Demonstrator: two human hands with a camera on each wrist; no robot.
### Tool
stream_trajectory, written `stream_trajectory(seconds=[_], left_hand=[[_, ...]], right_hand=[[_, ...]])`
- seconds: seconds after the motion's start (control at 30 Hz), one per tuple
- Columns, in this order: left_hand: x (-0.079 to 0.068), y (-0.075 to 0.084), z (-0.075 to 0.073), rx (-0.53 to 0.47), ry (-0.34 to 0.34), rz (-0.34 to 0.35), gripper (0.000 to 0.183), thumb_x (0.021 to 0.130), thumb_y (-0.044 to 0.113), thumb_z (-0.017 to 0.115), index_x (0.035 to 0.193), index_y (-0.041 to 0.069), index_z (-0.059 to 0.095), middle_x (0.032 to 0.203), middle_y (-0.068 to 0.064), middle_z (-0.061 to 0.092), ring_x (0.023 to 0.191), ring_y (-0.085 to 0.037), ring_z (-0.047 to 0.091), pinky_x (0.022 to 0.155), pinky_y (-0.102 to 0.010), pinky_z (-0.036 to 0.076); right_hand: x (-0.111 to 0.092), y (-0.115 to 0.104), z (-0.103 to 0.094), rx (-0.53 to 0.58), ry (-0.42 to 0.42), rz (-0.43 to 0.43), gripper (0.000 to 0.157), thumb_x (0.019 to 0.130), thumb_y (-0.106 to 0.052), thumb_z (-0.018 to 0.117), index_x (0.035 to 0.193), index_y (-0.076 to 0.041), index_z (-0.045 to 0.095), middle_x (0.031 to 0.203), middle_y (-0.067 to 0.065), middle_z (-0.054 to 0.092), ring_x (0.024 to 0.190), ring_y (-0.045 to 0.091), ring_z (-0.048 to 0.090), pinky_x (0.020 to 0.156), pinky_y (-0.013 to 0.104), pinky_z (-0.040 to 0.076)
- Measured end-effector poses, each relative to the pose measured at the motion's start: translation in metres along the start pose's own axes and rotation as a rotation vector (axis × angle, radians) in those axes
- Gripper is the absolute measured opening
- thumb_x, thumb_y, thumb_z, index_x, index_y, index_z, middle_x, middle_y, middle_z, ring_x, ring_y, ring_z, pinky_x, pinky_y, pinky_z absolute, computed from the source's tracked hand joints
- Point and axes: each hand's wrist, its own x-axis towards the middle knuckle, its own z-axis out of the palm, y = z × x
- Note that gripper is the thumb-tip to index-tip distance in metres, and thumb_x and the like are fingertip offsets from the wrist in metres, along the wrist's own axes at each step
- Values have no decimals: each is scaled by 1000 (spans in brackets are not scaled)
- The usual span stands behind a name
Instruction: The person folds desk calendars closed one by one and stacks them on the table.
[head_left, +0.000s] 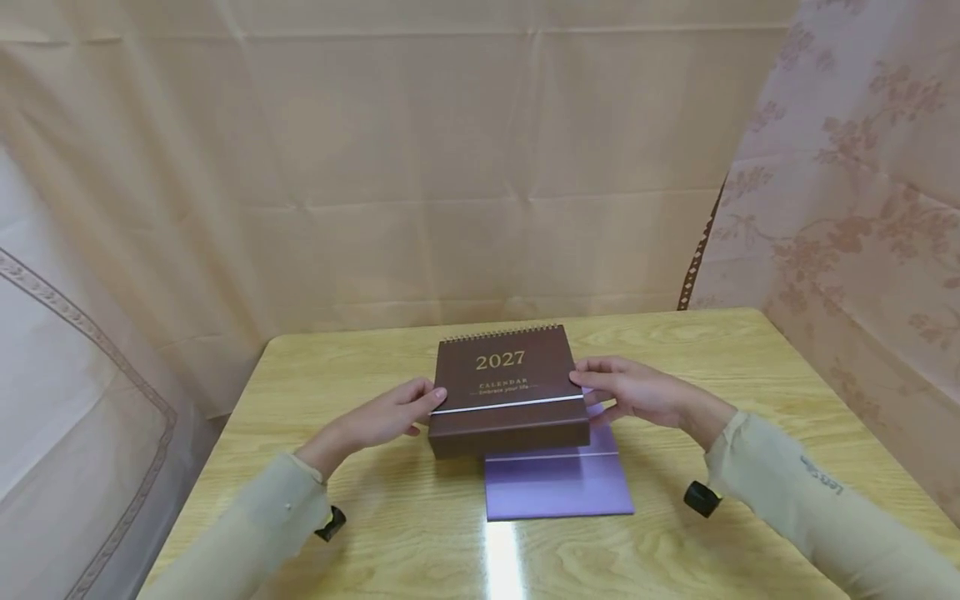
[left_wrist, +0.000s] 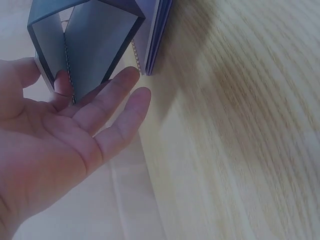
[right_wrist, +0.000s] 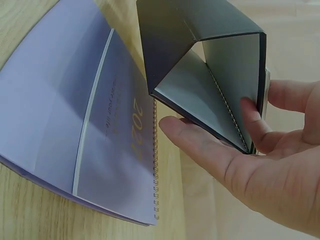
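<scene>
A brown 2027 desk calendar (head_left: 517, 375) with gold lettering, a wire-bound top edge and a white band is held above the table between both hands. My left hand (head_left: 390, 414) pinches its left edge, thumb on the front cover. At the opposite edge my right hand (head_left: 641, 392) pinches it likewise, thumb on the cover. In the right wrist view the calendar's folded base (right_wrist: 200, 20) forms a hollow triangle, with one finger inside it. The left wrist view shows a finger inside the hollow too. Beneath lies a purple 2027 calendar (head_left: 558, 490), flat and partly covered from the head view.
The wooden table (head_left: 337, 367) reaches back to a beige cloth (head_left: 390, 167). Patterned cloth (head_left: 862, 217) hangs at the right and a whitish one (head_left: 67, 375) at the left. A small black device (head_left: 702, 498) shows below the right sleeve, another (head_left: 331, 524) below the left.
</scene>
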Motion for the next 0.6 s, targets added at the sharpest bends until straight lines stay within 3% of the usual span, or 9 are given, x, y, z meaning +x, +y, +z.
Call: stream_trajectory(seconds=[0.23, 0.43, 0.6], left_hand=[[2, -3, 2, -19, -9, -26, 40, 110, 43, 42, 117, 5, 50, 120, -10, 56, 121, -36, 58, 101, -57, 48], [6, -6, 4, -41, -33, -28, 46, 110, 44, 40, 127, 2, 49, 126, -13, 58, 125, -40, 56, 103, -58, 46], [7, -7, 2, -27, -13, -47, 54, 110, 47, 37, 139, 3, 47, 131, -13, 57, 124, -38, 55, 101, -54, 48]], right_hand=[[-2, 5, -2, 29, -5, 8, 72, 105, -28, 56, 155, 8, 18, 154, 29, 28, 112, 30, 53, 94, 49, 54], [0, 10, -4, 38, -12, 0, 79, 104, -27, 58, 160, 1, 9, 158, 30, 25, 116, 32, 52, 95, 49, 54], [4, 11, -3, 13, -11, -15, 82, 104, -28, 59, 163, -6, 6, 160, 29, 23, 118, 33, 52, 95, 48, 53]])
